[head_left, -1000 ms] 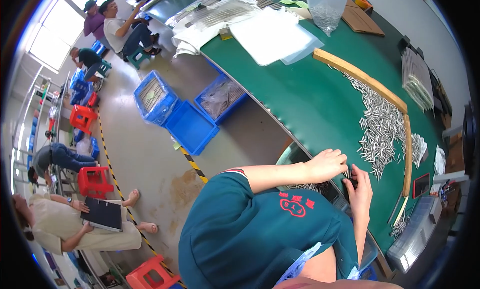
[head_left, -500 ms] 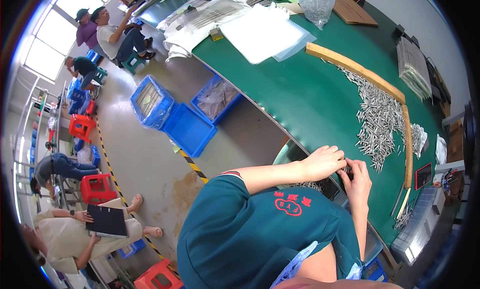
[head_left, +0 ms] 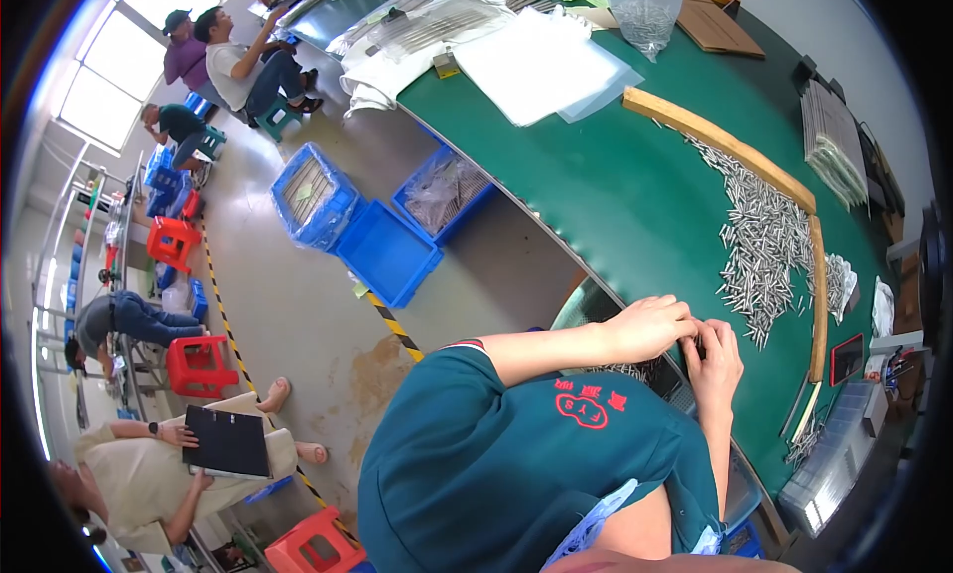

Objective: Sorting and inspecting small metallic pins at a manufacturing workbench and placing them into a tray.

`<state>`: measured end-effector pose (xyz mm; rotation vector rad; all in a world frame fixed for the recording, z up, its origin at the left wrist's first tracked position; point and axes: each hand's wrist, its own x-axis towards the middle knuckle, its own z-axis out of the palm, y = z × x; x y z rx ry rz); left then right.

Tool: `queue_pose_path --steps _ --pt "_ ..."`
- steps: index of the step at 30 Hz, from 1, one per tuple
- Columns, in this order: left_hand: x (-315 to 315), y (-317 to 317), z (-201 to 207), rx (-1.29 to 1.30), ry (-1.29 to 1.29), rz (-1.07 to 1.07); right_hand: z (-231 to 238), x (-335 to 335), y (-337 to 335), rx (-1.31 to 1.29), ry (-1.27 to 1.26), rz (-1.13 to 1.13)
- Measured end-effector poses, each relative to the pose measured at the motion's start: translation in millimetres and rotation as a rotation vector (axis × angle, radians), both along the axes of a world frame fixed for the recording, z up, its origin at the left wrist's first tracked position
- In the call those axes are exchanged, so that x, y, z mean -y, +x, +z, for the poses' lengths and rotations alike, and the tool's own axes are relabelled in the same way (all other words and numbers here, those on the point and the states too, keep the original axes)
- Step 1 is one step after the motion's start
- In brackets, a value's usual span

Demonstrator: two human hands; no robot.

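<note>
My left hand (head_left: 651, 329) and my right hand (head_left: 715, 367) meet at the near edge of the green-topped table (head_left: 606, 196). Their fingertips are pinched together; whatever lies between them is too small and covered to name. Below my left wrist, partly hidden by my arm and shirt, small metal pieces (head_left: 631, 371) sit in a container. A broad heap of small silvery metal pins (head_left: 759, 246) lies on the table beyond my hands. Two wooden strips, a far one (head_left: 720, 144) and a right one (head_left: 818, 295), border that heap.
White sheets (head_left: 531, 67) and a clear bag of metal pieces (head_left: 645, 17) lie farther back. At right are a red-edged phone (head_left: 846, 359) and a clear plastic case (head_left: 829, 464). Blue crates (head_left: 387, 255) stand on the floor at left. A seated person holds a black folder (head_left: 226, 440).
The whole scene has shifted slightly rightward in the picture with my head's motion. My hands stay together at the table edge, with small changes in the fingers.
</note>
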<state>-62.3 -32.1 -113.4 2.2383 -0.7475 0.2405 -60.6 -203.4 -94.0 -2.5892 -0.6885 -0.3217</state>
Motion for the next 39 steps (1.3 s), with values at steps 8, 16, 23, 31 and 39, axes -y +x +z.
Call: queue_pose_path --steps 8,16,23,31,39 --pt "-16 -20 -15 -1.302 -0.613 -0.439 -2 7 -2 0.041 0.027 -0.047" --pt "-15 -13 -26 -1.939 -1.185 -0.276 -2 12 -9 -0.106 0.047 0.041" --pt "11 -14 -23 -1.97 -1.1 -0.201 -3 16 -38 -0.131 0.066 0.037" --pt "18 -19 -25 -1.825 -0.841 -0.175 8 26 -42 -0.329 0.128 0.053" --pt "11 -19 -15 -1.519 -0.53 -0.26 12 31 -37 -0.812 0.592 0.008"
